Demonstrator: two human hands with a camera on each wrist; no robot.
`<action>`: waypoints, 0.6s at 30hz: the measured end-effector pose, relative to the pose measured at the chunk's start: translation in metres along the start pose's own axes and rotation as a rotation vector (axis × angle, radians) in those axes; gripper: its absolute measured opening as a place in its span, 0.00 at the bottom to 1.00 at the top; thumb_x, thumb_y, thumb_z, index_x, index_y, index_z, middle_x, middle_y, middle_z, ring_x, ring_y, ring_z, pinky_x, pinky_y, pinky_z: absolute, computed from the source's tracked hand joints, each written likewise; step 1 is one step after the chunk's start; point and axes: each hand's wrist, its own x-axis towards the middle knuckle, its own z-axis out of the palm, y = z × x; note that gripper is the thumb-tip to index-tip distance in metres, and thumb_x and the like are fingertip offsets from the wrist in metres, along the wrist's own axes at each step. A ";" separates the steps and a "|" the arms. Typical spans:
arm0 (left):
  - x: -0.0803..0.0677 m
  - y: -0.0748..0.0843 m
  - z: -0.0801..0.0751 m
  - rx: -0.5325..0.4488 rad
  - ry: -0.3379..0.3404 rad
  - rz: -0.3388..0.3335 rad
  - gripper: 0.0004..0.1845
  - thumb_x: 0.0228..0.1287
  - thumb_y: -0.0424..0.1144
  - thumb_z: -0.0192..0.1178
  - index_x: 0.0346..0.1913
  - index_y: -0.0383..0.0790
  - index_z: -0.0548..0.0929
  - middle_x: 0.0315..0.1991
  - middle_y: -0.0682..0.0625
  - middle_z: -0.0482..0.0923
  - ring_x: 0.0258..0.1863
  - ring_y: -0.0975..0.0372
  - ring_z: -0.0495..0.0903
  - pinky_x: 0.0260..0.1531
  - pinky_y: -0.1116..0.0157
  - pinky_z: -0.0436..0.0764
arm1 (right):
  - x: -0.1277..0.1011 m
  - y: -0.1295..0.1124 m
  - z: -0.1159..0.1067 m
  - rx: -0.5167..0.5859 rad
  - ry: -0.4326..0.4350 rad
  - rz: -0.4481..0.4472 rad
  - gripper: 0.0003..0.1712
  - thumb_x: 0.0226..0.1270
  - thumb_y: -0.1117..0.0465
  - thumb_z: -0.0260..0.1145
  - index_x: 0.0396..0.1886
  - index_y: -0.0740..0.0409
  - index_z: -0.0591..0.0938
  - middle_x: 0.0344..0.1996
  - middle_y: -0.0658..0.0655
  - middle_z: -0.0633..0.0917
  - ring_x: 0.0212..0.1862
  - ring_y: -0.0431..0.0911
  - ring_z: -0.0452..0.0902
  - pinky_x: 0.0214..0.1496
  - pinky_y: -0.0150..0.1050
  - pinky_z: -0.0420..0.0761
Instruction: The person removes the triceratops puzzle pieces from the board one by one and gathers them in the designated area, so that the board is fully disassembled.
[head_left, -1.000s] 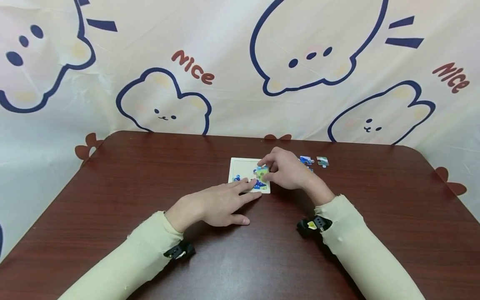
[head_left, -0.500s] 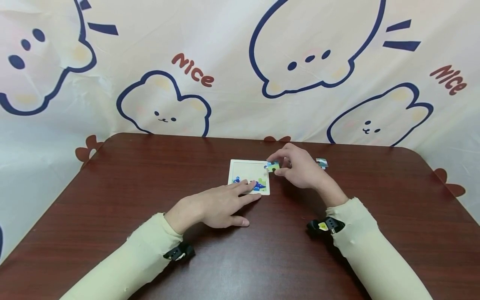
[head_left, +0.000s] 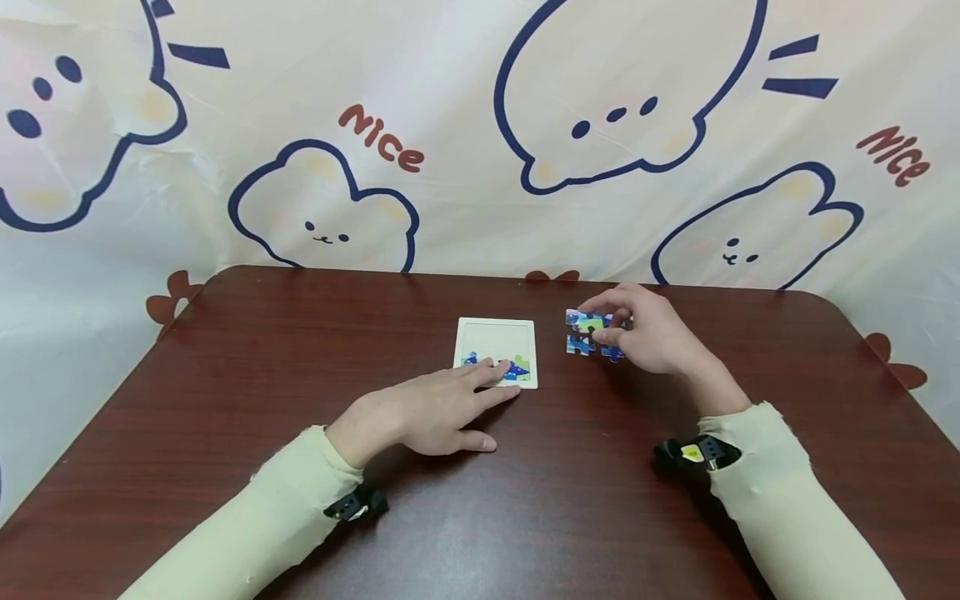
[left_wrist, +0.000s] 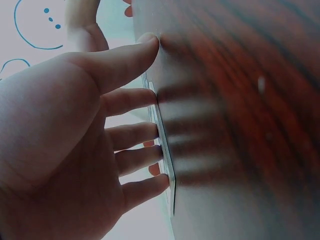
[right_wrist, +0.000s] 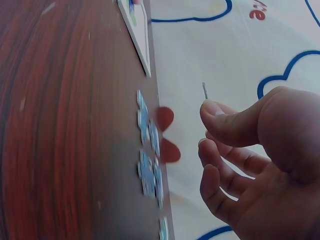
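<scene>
Your right hand (head_left: 651, 332) pinches a piece (head_left: 591, 323) above the loose pieces (head_left: 579, 344), at three o'clock of the tray (head_left: 498, 337); your left hand (head_left: 435, 410) lies relaxed, straight fingers touching the tray's six o'clock side.

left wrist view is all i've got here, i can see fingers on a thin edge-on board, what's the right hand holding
Observer: The right hand pinches a green-and-blue puzzle piece; the right wrist view shows it lifted off the table.
Operator: any others lying about
Observer: Yes, the head view shows loose pieces beneath and beside that hand, to the right of the white board.
Operator: what's on the face of the board
Observer: Blue and green pieces along the near side, with the left hand hiding part of that row.
</scene>
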 end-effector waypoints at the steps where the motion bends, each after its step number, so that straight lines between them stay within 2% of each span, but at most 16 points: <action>1: 0.000 0.000 0.000 0.000 0.001 0.000 0.39 0.81 0.55 0.57 0.86 0.49 0.58 0.89 0.45 0.44 0.88 0.49 0.46 0.86 0.51 0.55 | -0.001 0.002 -0.002 -0.004 0.003 0.002 0.21 0.73 0.65 0.71 0.63 0.49 0.86 0.56 0.61 0.82 0.54 0.57 0.76 0.43 0.41 0.82; 8: -0.001 -0.001 0.000 0.001 0.002 -0.002 0.39 0.81 0.55 0.57 0.86 0.49 0.58 0.89 0.45 0.44 0.88 0.48 0.46 0.86 0.51 0.54 | -0.008 0.021 -0.012 -0.026 0.020 0.023 0.20 0.74 0.64 0.70 0.64 0.51 0.85 0.55 0.61 0.80 0.53 0.56 0.74 0.42 0.41 0.81; 14: -0.001 -0.001 0.000 0.004 0.003 0.000 0.39 0.81 0.55 0.57 0.86 0.49 0.58 0.89 0.45 0.43 0.88 0.48 0.46 0.86 0.50 0.55 | -0.014 0.036 -0.017 -0.053 0.028 0.052 0.21 0.75 0.63 0.69 0.65 0.52 0.84 0.57 0.63 0.80 0.53 0.57 0.74 0.46 0.43 0.80; 18: -0.002 -0.001 0.000 0.008 0.007 0.006 0.39 0.81 0.55 0.57 0.86 0.48 0.58 0.89 0.45 0.43 0.88 0.48 0.46 0.86 0.51 0.54 | -0.016 0.048 -0.020 -0.071 0.023 0.074 0.21 0.75 0.62 0.70 0.66 0.53 0.84 0.56 0.64 0.80 0.54 0.58 0.72 0.46 0.42 0.79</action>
